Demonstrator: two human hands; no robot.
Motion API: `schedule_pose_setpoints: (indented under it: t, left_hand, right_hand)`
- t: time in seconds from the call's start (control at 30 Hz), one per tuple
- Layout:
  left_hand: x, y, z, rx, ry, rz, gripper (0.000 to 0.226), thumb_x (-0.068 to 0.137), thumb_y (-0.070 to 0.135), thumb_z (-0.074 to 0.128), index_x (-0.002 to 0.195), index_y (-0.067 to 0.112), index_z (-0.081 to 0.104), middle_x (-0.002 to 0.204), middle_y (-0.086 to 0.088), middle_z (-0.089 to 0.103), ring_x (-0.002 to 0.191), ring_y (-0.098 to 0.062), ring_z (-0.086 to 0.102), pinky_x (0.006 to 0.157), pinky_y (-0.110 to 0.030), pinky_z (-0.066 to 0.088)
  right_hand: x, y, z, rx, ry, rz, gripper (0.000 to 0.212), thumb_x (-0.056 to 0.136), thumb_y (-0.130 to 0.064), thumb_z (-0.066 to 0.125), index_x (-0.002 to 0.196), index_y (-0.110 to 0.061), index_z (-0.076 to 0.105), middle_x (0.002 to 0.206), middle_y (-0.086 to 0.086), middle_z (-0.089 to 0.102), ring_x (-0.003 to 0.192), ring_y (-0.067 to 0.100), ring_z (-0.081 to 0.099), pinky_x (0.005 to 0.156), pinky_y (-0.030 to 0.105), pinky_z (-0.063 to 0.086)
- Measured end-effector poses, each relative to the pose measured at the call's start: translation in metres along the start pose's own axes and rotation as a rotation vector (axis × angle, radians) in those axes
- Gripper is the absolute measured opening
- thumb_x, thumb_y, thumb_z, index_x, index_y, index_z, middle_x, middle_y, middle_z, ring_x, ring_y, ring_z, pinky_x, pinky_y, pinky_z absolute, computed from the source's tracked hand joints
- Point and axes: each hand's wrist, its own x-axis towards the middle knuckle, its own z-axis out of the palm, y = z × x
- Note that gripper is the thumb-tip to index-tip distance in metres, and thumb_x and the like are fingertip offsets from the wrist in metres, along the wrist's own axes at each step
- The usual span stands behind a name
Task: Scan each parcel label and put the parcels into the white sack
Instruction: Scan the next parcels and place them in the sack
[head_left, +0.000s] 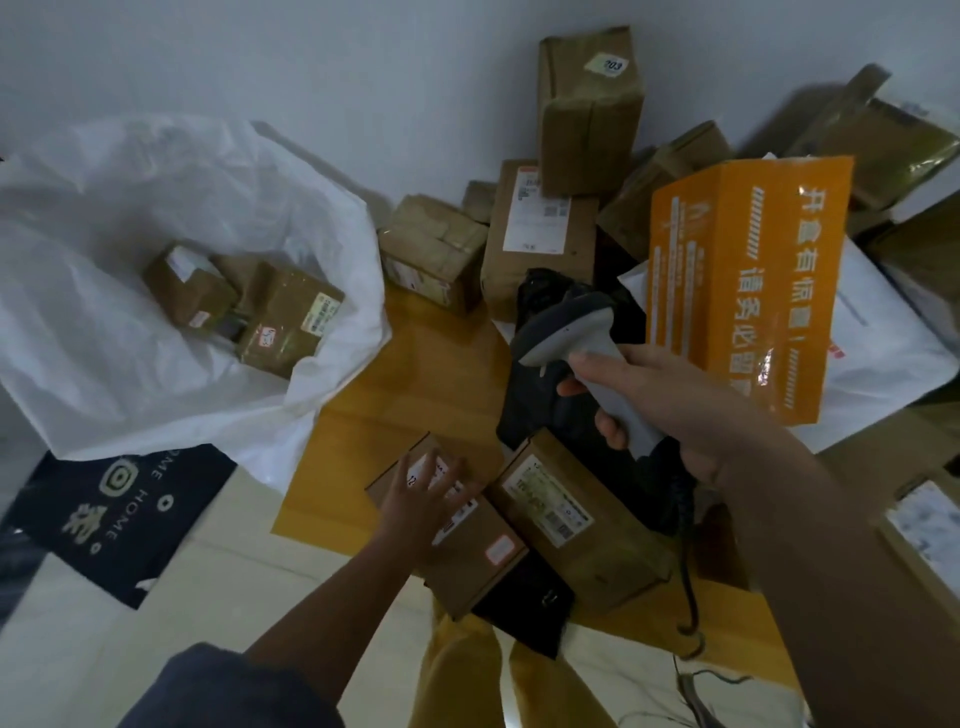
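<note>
Right hand (691, 400) wrapped around scanner (582, 353) grip, head aimed up-left, long axis running lower-right to upper-left. Left hand (421, 499), fingers spread, lies flat on small brown parcel (467, 551), right of white sack (130, 332). Parcel's long axis runs upper-left to lower-right. Two parcels (249, 306) inside the sack.

Left hand (423, 499) covers part of the white label on the small brown cardboard parcel (457, 540), print underneath unreadable. Grey handheld barcode scanner (576, 338): handle mostly wrapped by right hand (670, 400), trigger hidden. Crumpled white plastic sack (130, 291) cut off at the left edge; its two taped brown boxes (249, 306) have labels too small to read. Orange printed carton (743, 280) hides the parcels behind. Brown boxes at the right edge (930, 525) are cropped and blurred.
</note>
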Motion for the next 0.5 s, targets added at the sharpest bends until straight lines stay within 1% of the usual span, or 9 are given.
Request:
schedule_pose_setpoints:
  t: [0.03, 0.07, 0.13, 0.17, 0.2, 0.27, 0.37, 0.43, 0.5]
  left_hand:
    - [0.003, -0.002, 0.006, 0.053, 0.07, 0.019, 0.092, 0.081, 0.054, 0.071, 0.154, 0.041, 0.016, 0.161, -0.007, 0.023, 0.142, -0.038, 0.031, 0.11, -0.062, 0.03]
    - [0.003, -0.004, 0.007, 0.086, 0.113, 0.022, 0.089, 0.086, 0.051, 0.066, 0.155, 0.036, 0.011, 0.161, -0.011, 0.018, 0.144, -0.04, 0.025, 0.113, -0.062, 0.025]
    - [-0.004, -0.012, -0.002, 0.05, 0.109, -0.051, 0.1, 0.071, 0.055, 0.08, 0.151, 0.03, 0.027, 0.15, -0.016, 0.039, 0.136, -0.042, 0.037, 0.11, -0.058, 0.033]
    - [-0.01, -0.016, -0.005, -0.013, 0.07, -0.087, 0.109, 0.064, 0.054, 0.085, 0.151, 0.026, 0.026, 0.149, -0.016, 0.04, 0.135, -0.042, 0.037, 0.11, -0.056, 0.032]
    - [-0.014, -0.024, -0.002, -0.107, 0.058, -0.103, 0.118, 0.064, 0.051, 0.085, 0.154, 0.022, 0.016, 0.153, -0.017, 0.03, 0.139, -0.041, 0.029, 0.115, -0.055, 0.025]
    - [-0.023, -0.046, -0.004, -0.42, -0.064, -0.169, 0.132, 0.062, 0.05, 0.086, 0.155, 0.018, -0.002, 0.157, -0.013, 0.014, 0.144, -0.036, 0.018, 0.119, -0.05, 0.016]
    - [-0.039, -0.075, -0.027, -1.136, -0.114, -0.261, 0.144, 0.052, 0.056, 0.089, 0.154, 0.016, -0.004, 0.158, -0.008, 0.015, 0.143, -0.03, 0.023, 0.116, -0.045, 0.028]
    - [-0.052, -0.089, -0.05, -1.659, -0.098, -0.275, 0.146, 0.035, 0.063, 0.092, 0.152, 0.023, 0.014, 0.155, -0.005, 0.029, 0.138, -0.027, 0.035, 0.114, -0.047, 0.032]
    - [-0.06, -0.099, -0.065, -2.003, -0.078, -0.225, 0.132, 0.027, 0.064, 0.092, 0.141, 0.023, 0.039, 0.143, -0.005, 0.048, 0.129, -0.026, 0.048, 0.114, -0.049, 0.032]
  right_hand:
    - [-0.001, 0.002, -0.001, 0.0, -0.005, 0.002, 0.026, 0.095, -0.037, 0.059, 0.105, -0.014, 0.065, 0.098, 0.005, 0.067, 0.052, 0.009, 0.052, 0.052, 0.025, 0.044]
    - [-0.001, 0.003, -0.002, 0.001, -0.008, 0.004, 0.026, 0.095, -0.036, 0.059, 0.106, -0.013, 0.065, 0.097, 0.004, 0.067, 0.052, 0.009, 0.052, 0.051, 0.025, 0.044]
    - [-0.003, 0.005, -0.003, 0.014, -0.002, 0.012, 0.026, 0.096, -0.036, 0.059, 0.108, -0.014, 0.065, 0.095, 0.003, 0.066, 0.051, 0.008, 0.051, 0.048, 0.022, 0.044]
    - [-0.004, 0.005, -0.004, 0.026, 0.003, 0.016, 0.025, 0.096, -0.035, 0.059, 0.108, -0.014, 0.064, 0.095, 0.003, 0.066, 0.05, 0.007, 0.051, 0.047, 0.021, 0.044]
    - [-0.005, 0.004, -0.004, 0.038, 0.008, 0.016, 0.025, 0.096, -0.035, 0.059, 0.109, -0.014, 0.064, 0.095, 0.003, 0.067, 0.049, 0.007, 0.051, 0.046, 0.021, 0.044]
    - [-0.005, 0.001, -0.002, 0.064, 0.018, 0.009, 0.024, 0.096, -0.033, 0.059, 0.109, -0.014, 0.064, 0.098, 0.005, 0.068, 0.049, 0.008, 0.051, 0.046, 0.022, 0.044]
    - [-0.004, -0.009, 0.004, 0.092, 0.038, -0.008, 0.024, 0.096, -0.031, 0.06, 0.113, -0.015, 0.062, 0.107, 0.011, 0.068, 0.053, 0.01, 0.052, 0.048, 0.023, 0.044]
    - [-0.003, -0.017, 0.013, 0.118, 0.048, -0.025, 0.025, 0.096, -0.03, 0.06, 0.116, -0.014, 0.061, 0.11, 0.012, 0.068, 0.054, 0.01, 0.051, 0.047, 0.023, 0.044]
    - [-0.003, -0.026, 0.023, 0.158, 0.056, -0.047, 0.022, 0.096, -0.027, 0.06, 0.113, -0.013, 0.061, 0.106, 0.011, 0.069, 0.056, 0.011, 0.051, 0.049, 0.023, 0.044]
